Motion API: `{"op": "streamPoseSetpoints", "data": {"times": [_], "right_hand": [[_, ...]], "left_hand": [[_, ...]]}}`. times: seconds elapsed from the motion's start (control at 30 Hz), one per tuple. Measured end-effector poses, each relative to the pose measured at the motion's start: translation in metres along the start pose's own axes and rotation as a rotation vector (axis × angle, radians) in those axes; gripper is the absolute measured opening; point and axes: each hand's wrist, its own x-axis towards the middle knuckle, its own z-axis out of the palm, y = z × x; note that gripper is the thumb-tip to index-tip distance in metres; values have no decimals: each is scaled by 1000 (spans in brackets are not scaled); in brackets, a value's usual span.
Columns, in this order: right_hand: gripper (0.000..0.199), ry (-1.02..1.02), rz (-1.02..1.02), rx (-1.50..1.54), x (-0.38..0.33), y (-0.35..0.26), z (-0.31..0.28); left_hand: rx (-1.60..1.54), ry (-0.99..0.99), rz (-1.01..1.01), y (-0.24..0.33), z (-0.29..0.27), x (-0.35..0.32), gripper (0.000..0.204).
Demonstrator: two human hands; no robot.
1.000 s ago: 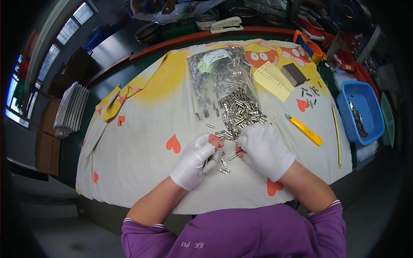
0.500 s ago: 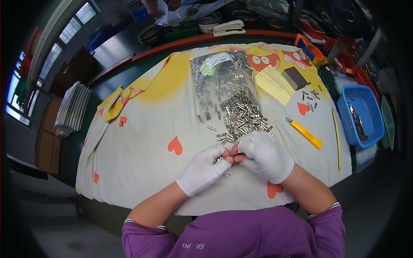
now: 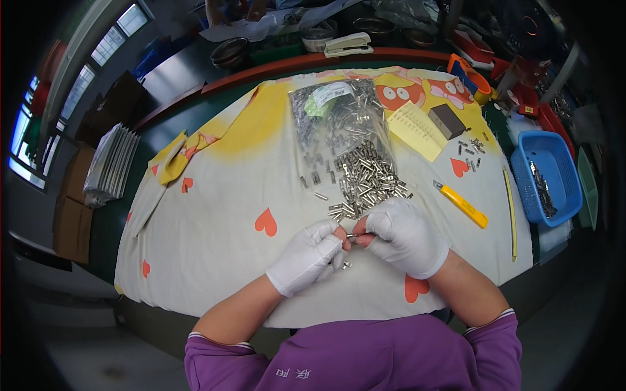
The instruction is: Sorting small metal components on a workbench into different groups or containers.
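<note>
Centre frame, the cloth (image 3: 215, 195) carries a pile (image 3: 368, 179) of small metal parts spilling from a bag (image 3: 336, 120). My left hand (image 3: 306, 255) and right hand (image 3: 405, 236) pinch one part (image 3: 352, 236) between them, I think; it's tiny. Looks like mid-assembly, and the next move needs fine fingertip alignment.

Clear plastic bag (image 3: 339, 130): lies open-ended at the centre of the cloth-covered counter (image 3: 215, 254), packed with small silver metal pieces.

White label (image 3: 331, 92): rectangular, near the bag's far end, with a green slip just beside it.

Yellow printed sheet (image 3: 417, 130): rectangular, right of the bag, touching a small dark brown box (image 3: 447, 120).

Brown cardboard cartons (image 3: 68, 208): stacked at the far left, below the counter's edge.
</note>
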Motion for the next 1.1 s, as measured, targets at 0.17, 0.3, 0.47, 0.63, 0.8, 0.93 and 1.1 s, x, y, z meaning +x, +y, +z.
{"op": "streamPoseSetpoints", "data": {"times": [0.17, 0.3, 0.47, 0.63, 0.8, 0.93, 1.1], "right_hand": [[19, 59, 20, 10, -4, 3, 4], [19, 42, 42, 20, -4, 2, 4], [20, 55, 37, 16, -3, -1, 2], [21, 83, 20, 12, -3, 1, 5], [18, 72, 6, -18, -3, 0, 5], [12, 79, 31, 19, -2, -1, 6], [7, 81, 61, 54, -2, -5, 5]], "left_hand": [[-20, -8, -23, 2, 2, -1, 29], [-28, -2, -27, 3, 1, -2, 28], [-99, -65, -26, 3, -1, -3, 25], [-147, -80, -15, 1, -1, -2, 28], [-196, -120, -48, 1, -3, -2, 30], [-186, -123, -27, -1, -2, -1, 31], [-186, -141, -32, -1, -1, -1, 32]]}}
